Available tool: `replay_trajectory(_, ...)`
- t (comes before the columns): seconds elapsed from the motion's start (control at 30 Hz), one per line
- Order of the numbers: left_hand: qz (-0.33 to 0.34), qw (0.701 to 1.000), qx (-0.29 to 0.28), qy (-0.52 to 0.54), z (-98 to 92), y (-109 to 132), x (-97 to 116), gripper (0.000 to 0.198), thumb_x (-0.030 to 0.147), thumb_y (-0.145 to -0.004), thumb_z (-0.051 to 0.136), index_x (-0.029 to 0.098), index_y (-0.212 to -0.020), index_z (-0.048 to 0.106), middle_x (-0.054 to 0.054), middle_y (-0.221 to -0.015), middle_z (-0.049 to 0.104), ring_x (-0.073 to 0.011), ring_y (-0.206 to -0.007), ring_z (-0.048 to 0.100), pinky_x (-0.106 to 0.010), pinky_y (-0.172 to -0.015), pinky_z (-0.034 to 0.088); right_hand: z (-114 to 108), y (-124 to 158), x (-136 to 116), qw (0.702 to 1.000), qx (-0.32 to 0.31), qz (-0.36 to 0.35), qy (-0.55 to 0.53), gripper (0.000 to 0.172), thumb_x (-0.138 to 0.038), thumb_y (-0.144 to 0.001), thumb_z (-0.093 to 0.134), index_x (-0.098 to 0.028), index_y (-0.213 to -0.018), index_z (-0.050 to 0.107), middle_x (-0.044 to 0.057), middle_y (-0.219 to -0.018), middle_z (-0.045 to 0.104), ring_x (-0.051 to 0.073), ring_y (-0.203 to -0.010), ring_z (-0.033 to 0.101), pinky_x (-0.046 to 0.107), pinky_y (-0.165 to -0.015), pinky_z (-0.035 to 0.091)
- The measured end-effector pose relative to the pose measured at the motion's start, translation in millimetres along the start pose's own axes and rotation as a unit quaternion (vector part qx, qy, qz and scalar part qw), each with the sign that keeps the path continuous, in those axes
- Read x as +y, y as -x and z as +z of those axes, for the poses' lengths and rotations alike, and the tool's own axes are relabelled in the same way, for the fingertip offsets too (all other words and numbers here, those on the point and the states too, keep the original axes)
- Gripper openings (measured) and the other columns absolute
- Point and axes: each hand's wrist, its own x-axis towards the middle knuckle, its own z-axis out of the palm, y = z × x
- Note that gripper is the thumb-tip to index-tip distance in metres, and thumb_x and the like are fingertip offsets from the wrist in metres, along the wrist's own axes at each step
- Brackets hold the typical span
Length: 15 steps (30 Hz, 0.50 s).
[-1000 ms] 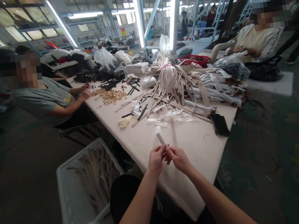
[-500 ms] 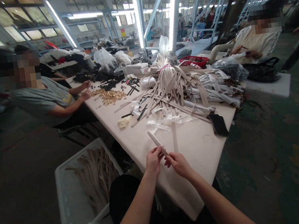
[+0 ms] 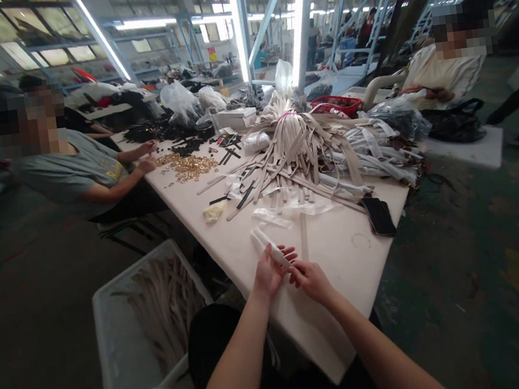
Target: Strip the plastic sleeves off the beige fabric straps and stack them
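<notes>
My left hand (image 3: pixel 270 273) and my right hand (image 3: pixel 311 278) meet over the near end of the white table (image 3: pixel 342 254). Together they hold a short beige strap in a clear sleeve (image 3: pixel 265 243), which sticks out up and to the left past my left thumb. My left fingers curl round its middle; my right fingertips pinch its lower end. A single beige strap (image 3: pixel 303 236) lies flat on the table just beyond my hands.
A big heap of beige straps (image 3: pixel 301 145) fills the table's middle, with empty clear sleeves (image 3: pixel 274 216) before it. A black phone (image 3: pixel 378 215) lies right. A white crate of straps (image 3: pixel 160 307) stands at my left. A seated person (image 3: pixel 77 173) sorts gold rings (image 3: pixel 187 165).
The strap has come further out to the upper left between my hands. My left hand has slid up along it, while my right hand stays low at its end.
</notes>
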Motion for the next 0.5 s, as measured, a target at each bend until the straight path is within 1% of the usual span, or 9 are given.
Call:
replay_trajectory(0.07, 0.010, 1.000, 0.005, 0.003, 4.0, -5, -6, 0.040, 0.055, -0.082, 0.067, 0.016, -0.083, 0.059, -0.017, -0.096, 0.072, -0.0265, -0.083, 0.071, -0.034, -0.063, 0.056, 5, -4, -3, 1.000, -0.018, 0.005, -0.019, 0.040, -0.046, -0.096, 0.049, -0.021, -0.069, 0.065, 0.001, -0.058, 0.067, 0.015, -0.048, 0.060, 0.024, -0.054, 0.046)
replay_trajectory(0.13, 0.008, 1.000, 0.015, -0.026, 7.8, -8, -16, 0.040, 0.056, -0.082, 0.066, 0.018, -0.078, 0.054, -0.012, -0.085, 0.072, -0.0199, -0.062, 0.068, -0.028, -0.049, 0.050, 9, -11, -5, 0.999, -0.006, 0.019, -0.037, 0.040, -0.046, -0.096, 0.048, -0.021, -0.068, 0.063, 0.001, -0.056, 0.065, 0.015, -0.045, 0.059, 0.025, -0.050, 0.045)
replay_trajectory(0.2, -0.004, 0.998, 0.020, -0.063, 10.5, -9, -23, 0.042, 0.058, -0.082, 0.065, 0.018, -0.077, 0.052, -0.008, -0.075, 0.070, -0.0128, -0.041, 0.056, -0.024, -0.036, 0.039, 10, -18, -6, 0.998, 0.018, 0.030, -0.043, 0.041, -0.048, -0.095, 0.048, -0.021, -0.067, 0.062, 0.001, -0.055, 0.065, 0.016, -0.045, 0.059, 0.026, -0.048, 0.045)
replay_trajectory(0.23, -0.003, 0.997, 0.021, -0.075, 11.3, -9, -24, 0.042, 0.058, -0.081, 0.065, 0.018, -0.077, 0.052, -0.006, -0.073, 0.069, -0.0109, -0.036, 0.051, -0.023, -0.034, 0.036, 9, -19, -6, 0.998, 0.026, 0.028, -0.040, 0.042, -0.049, -0.095, 0.049, -0.021, -0.067, 0.063, 0.002, -0.056, 0.065, 0.017, -0.047, 0.060, 0.026, -0.049, 0.045)
replay_trajectory(0.3, 0.021, 0.996, 0.019, -0.079, 12.1, -9, -20, 0.042, 0.057, -0.080, 0.067, 0.018, -0.076, 0.052, -0.007, -0.075, 0.070, -0.0119, -0.041, 0.055, -0.024, -0.038, 0.039, 6, -20, -6, 0.999, 0.025, 0.016, -0.032, 0.041, -0.049, -0.095, 0.050, -0.021, -0.069, 0.065, 0.003, -0.061, 0.068, 0.019, -0.055, 0.064, 0.027, -0.054, 0.048)
replay_trajectory(0.37, 0.066, 0.995, 0.009, -0.068, 12.2, -8, -11, 0.041, 0.056, -0.080, 0.068, 0.017, -0.075, 0.054, -0.011, -0.085, 0.072, -0.0175, -0.061, 0.066, -0.027, -0.052, 0.049, 3, -17, -5, 0.999, 0.011, 0.007, -0.029, 0.038, -0.047, -0.095, 0.050, -0.020, -0.074, 0.067, 0.004, -0.065, 0.070, 0.019, -0.060, 0.066, 0.027, -0.060, 0.049)
replay_trajectory(0.43, 0.101, 0.993, 0.001, -0.068, 12.7, -7, -6, 0.040, 0.055, -0.082, 0.066, 0.017, -0.075, 0.057, -0.014, -0.093, 0.073, -0.0210, -0.074, 0.069, -0.030, -0.065, 0.052, 2, -13, -5, 0.999, -0.001, 0.007, -0.038, 0.036, -0.047, -0.095, 0.050, -0.020, -0.079, 0.068, 0.003, -0.064, 0.070, 0.018, -0.058, 0.065, 0.027, -0.060, 0.049)
replay_trajectory(0.47, 0.101, 0.992, -0.003, -0.079, 13.1, -7, -6, 0.041, 0.056, -0.083, 0.065, 0.016, -0.076, 0.059, -0.014, -0.094, 0.073, -0.0205, -0.073, 0.069, -0.030, -0.065, 0.051, 2, -13, -4, 0.999, -0.002, 0.007, -0.046, 0.036, -0.047, -0.095, 0.050, -0.021, -0.079, 0.068, 0.003, -0.064, 0.070, 0.017, -0.056, 0.065, 0.027, -0.059, 0.049)
replay_trajectory(0.5, 0.091, 0.991, -0.006, -0.097, 13.8, -5, -7, 0.042, 0.057, -0.084, 0.063, 0.015, -0.077, 0.062, -0.014, -0.091, 0.073, -0.0188, -0.066, 0.067, -0.029, -0.060, 0.050, 3, -13, -4, 0.999, 0.001, 0.007, -0.054, 0.036, -0.047, -0.096, 0.049, -0.021, -0.078, 0.067, 0.002, -0.063, 0.069, 0.017, -0.054, 0.064, 0.027, -0.058, 0.049)
